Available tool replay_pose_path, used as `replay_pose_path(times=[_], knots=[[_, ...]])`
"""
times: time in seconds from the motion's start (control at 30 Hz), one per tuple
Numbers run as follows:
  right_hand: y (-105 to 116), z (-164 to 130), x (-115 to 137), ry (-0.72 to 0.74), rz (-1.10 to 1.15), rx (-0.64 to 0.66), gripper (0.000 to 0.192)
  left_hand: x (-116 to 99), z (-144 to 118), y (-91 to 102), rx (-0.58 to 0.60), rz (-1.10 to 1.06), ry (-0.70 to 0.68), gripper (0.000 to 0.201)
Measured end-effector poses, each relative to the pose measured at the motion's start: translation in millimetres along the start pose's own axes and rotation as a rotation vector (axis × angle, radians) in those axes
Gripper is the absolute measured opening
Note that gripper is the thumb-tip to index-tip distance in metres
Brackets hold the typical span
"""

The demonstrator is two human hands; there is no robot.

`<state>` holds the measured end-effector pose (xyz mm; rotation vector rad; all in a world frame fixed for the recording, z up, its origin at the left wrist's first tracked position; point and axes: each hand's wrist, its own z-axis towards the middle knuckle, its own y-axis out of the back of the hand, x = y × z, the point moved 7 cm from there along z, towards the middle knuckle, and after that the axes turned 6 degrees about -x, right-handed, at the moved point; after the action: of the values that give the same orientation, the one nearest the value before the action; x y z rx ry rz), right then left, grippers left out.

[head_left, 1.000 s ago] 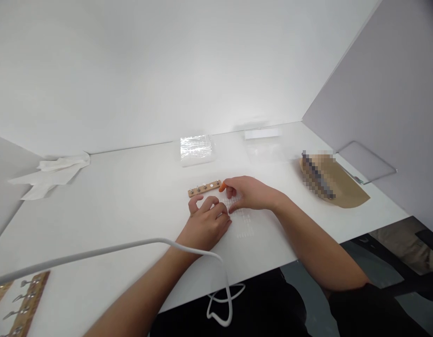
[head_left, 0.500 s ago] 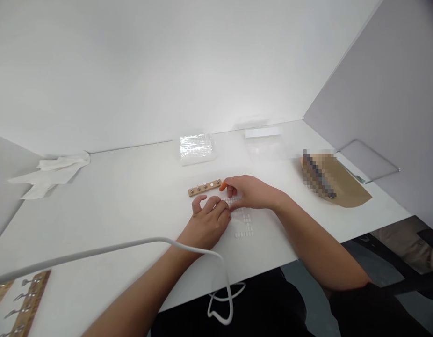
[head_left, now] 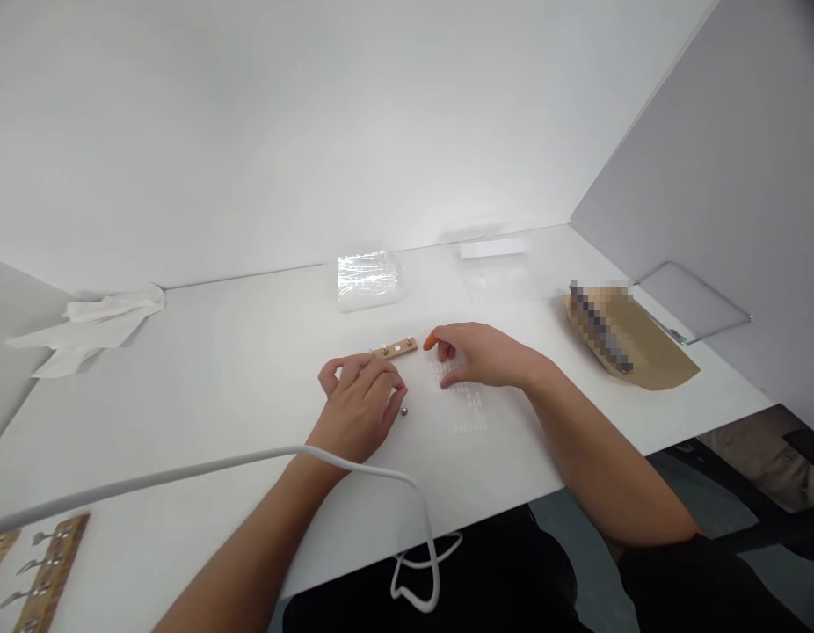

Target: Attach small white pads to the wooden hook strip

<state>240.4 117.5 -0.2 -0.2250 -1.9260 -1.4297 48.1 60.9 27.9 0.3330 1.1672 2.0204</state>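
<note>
Head view.

Left hand (head_left: 359,406): palm down on the white desk (head_left: 215,387), forearm entering from the lower left. Fingers curled loosely inward, tips close together; contents of the curl not discernible. Positioned over the near-left end of the wooden strip (head_left: 395,349), hiding that end. Small metal ball (head_left: 403,411) on the desk just beside the knuckles, apart from the fingertips.

Right hand (head_left: 476,353): palm down, forearm entering from the lower right. Fingers bent and narrow, tips pressing on the sheet of small white pads (head_left: 461,400). Orange fingertip cover (head_left: 430,339) on the forefinger, just beside the right end of the wooden strip; contact with the strip not discernible. Nothing visibly held.

Wooden strip: flat on the desk between the two hands, toward the far side, with small metal studs on top; stud count unreadable.

Sheet of small white pads: nearly the same tone as the desk, edges hard to trace, far part covered by the right hand.

Surroundings: clear plastic pack (head_left: 369,280) behind the hands; crumpled white cloth (head_left: 83,323) far left; brown paper item (head_left: 635,347) at right, partly pixelated; second wooden strip with hooks (head_left: 41,576) cut off at the lower left edge; white cable (head_left: 249,464) crossing the left forearm, hanging off the desk edge.
</note>
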Motion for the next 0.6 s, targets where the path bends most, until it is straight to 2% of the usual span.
replay_pose_path(times=[0.23,0.37,0.6], knots=[[10,-8,13,0.086,0.08,-0.009,0.036,11,-6,3.1,-0.002,-0.013,0.052,0.008],[-7,-8,30,0.148,0.162,0.065,0.031,20,-7,8.1,-0.042,-0.027,0.12,0.006],[-42,-2,45,0.181,0.26,0.131,0.048,46,-14,20.5,-0.188,-0.043,0.328,0.008]])
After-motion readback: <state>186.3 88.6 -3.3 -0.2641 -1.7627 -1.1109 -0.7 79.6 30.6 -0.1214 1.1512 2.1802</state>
